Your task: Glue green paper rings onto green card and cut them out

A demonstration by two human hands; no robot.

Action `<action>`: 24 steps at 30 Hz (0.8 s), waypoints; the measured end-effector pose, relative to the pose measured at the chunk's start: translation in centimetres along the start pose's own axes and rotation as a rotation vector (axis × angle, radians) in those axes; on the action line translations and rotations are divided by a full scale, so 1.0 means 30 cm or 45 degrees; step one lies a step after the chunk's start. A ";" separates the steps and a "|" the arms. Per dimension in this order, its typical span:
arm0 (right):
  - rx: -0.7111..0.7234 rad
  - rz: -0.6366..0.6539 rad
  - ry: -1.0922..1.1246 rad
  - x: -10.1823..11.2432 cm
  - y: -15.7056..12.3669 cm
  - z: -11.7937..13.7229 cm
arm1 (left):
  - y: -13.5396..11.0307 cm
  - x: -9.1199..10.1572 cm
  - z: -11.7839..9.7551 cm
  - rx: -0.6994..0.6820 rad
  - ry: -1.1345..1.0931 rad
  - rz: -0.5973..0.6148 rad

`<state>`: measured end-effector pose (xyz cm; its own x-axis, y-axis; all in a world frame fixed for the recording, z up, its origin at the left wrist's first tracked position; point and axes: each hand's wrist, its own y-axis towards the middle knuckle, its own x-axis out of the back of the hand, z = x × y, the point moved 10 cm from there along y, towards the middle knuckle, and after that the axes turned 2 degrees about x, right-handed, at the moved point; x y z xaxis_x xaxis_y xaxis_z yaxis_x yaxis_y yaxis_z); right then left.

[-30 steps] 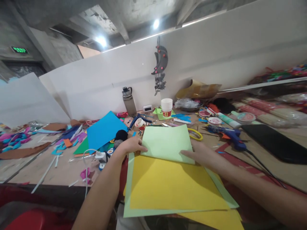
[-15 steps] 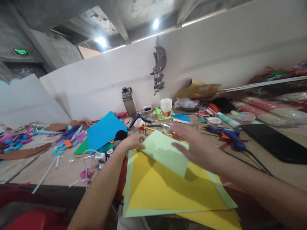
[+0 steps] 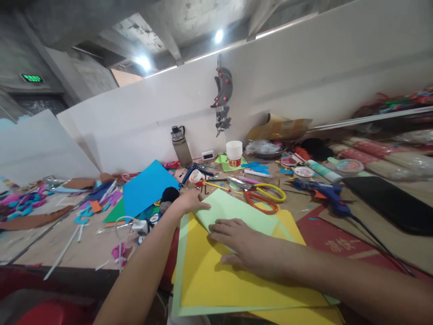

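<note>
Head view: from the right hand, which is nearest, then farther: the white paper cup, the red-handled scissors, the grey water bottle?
1. Red-handled scissors, just beyond the right hand.
2. White paper cup, farther back, centre.
3. Grey water bottle, back left by the wall.

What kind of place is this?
Most likely a craft workshop: a messy table with coloured paper sheets, orange and yellow scissors, a blue glue gun and cut scraps all over.

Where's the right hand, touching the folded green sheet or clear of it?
Touching. The head view shows the right hand lying flat with its fingers pressed on the green sheet's folded edge, no gap.
</note>
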<state>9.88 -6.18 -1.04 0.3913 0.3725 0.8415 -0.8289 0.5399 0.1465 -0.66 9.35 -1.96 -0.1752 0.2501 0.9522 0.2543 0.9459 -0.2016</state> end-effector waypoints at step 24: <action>-0.599 -1.202 -0.080 0.473 -0.173 -0.366 | 0.009 0.211 -0.172 -0.311 -0.798 -0.302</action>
<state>24.13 4.59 4.41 0.7639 -0.3839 0.5187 0.0446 0.8333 0.5510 3.20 10.12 5.21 -0.7473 0.1842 0.6385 0.3343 0.9346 0.1217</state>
